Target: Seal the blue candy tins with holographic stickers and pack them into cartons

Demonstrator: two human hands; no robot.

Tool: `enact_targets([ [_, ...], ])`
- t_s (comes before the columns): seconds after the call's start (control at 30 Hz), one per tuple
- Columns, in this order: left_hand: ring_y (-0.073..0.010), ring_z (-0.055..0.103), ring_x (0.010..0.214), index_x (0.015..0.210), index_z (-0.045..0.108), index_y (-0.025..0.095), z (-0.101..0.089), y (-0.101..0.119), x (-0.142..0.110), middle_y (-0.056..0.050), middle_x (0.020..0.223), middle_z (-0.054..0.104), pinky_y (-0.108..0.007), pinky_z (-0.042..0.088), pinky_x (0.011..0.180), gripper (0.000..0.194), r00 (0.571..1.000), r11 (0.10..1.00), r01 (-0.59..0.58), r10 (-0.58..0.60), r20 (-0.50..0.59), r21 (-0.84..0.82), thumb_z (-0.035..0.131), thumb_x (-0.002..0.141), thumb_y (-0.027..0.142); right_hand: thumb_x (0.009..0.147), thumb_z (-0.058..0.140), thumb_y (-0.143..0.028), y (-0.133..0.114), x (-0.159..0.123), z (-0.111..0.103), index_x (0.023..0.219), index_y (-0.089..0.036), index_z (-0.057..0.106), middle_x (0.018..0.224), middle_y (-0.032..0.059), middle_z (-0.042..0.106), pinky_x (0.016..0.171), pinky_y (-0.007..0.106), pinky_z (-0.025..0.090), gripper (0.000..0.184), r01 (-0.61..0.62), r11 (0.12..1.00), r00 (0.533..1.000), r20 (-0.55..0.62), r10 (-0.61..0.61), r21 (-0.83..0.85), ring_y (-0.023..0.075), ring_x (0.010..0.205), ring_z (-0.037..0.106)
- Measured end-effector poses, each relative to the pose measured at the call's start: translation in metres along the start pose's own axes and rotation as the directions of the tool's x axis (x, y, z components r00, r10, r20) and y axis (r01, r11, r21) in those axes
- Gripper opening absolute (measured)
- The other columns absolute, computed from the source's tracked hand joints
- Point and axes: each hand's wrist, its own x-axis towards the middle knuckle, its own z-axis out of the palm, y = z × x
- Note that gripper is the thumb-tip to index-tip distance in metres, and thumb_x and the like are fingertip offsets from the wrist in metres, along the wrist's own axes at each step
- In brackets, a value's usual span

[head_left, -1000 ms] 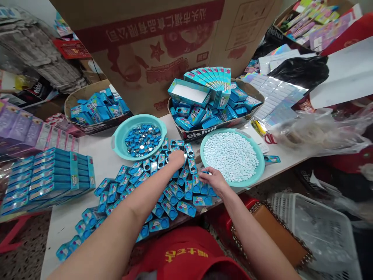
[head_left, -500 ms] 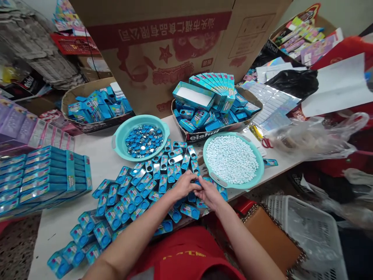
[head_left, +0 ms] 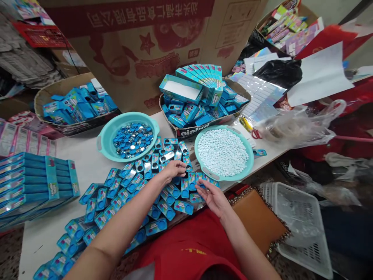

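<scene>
My left hand (head_left: pixel 175 170) hovers over the small blue tins, its fingers loosely bent and apart beside a tin with a dark round hole (head_left: pixel 187 162). Palm half turned up, my right hand (head_left: pixel 215 197) is open, with fingers spread near some tins with blue round caps (head_left: pixel 192 181); I see nothing in it. Many more blue tins (head_left: pixel 135 182) cover the table to the left, some with holes and some capped. A turquoise basin (head_left: pixel 105 146) holds loose blue and silver caps (head_left: pixel 134 139). Another turquoise basin (head_left: pixel 247 165) is full of small pale candies (head_left: pixel 223 151).
Behind the basins stands an open carton of blue tins (head_left: pixel 201 130), with a fan of flat boxes on top. Another carton (head_left: pixel 68 128) is at left, near stacked blue packs (head_left: pixel 36 186). Red-handled scissors (head_left: pixel 255 134) and a plastic bag (head_left: pixel 297 130) lie at right.
My hands, together over the tins before, have come apart: the left moved up and left, the right lowered and opened. The view has shifted to the right.
</scene>
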Motion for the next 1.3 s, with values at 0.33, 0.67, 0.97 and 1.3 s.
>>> enact_targets([
  [0.33, -0.0296, 0.060, 0.103, 0.101, 0.062, 0.017, 0.019, 0.035, 0.034, -0.011, 0.098, 0.067, -0.039, 0.046, 0.086, 0.034, 0.983, 0.792, 0.139, -0.037, -0.180, 0.594, 0.063, 0.069, 0.009, 0.050, 0.087, -0.028, -0.045, 0.016, -0.007, 0.084, -0.015, 0.071, 0.085, 0.0067, 0.071, 0.075, 0.025, 0.055, 0.040, -0.008, 0.979, 0.996, 0.088, 0.027, -0.204, 0.0198, 0.088, 0.067],
  [0.67, -0.0313, 0.061, 0.103, 0.109, 0.060, 0.010, 0.031, 0.059, 0.052, -0.020, 0.104, 0.066, -0.038, 0.047, 0.083, 0.032, 0.983, 0.565, 0.183, -0.101, -0.153, 0.804, 0.051, 0.078, 0.006, 0.049, 0.085, -0.030, -0.079, 0.050, 0.009, 0.081, -0.014, 0.067, 0.082, 0.0053, 0.070, 0.075, 0.025, 0.054, 0.041, 0.008, 0.947, 0.990, 0.136, 0.037, -0.322, 0.0195, 0.086, 0.067],
  [0.97, -0.0266, 0.064, 0.096, 0.115, 0.050, 0.020, 0.018, 0.016, 0.002, -0.010, 0.105, 0.067, -0.033, 0.046, 0.075, 0.028, 0.990, 0.640, 0.059, 0.061, -0.127, 0.767, 0.047, 0.090, 0.032, 0.074, 0.064, -0.023, -0.091, 0.113, 0.082, 0.091, -0.017, 0.064, 0.081, 0.0046, 0.068, 0.064, 0.027, 0.047, 0.018, 0.209, 0.076, 0.962, 0.191, -0.195, -0.975, 0.0198, 0.073, 0.066],
  [1.3, -0.0236, 0.065, 0.088, 0.104, 0.054, 0.023, -0.004, -0.017, -0.016, -0.005, 0.097, 0.068, -0.028, 0.041, 0.067, 0.020, 0.974, 0.760, 0.071, 0.088, -0.210, 0.646, 0.043, 0.091, 0.033, 0.062, 0.078, -0.010, -0.088, 0.157, 0.147, 0.101, -0.008, 0.060, 0.103, 0.0222, 0.065, 0.078, 0.035, 0.047, 0.042, 0.037, -0.472, 0.971, 0.144, -0.192, -0.881, 0.0335, 0.102, 0.061],
])
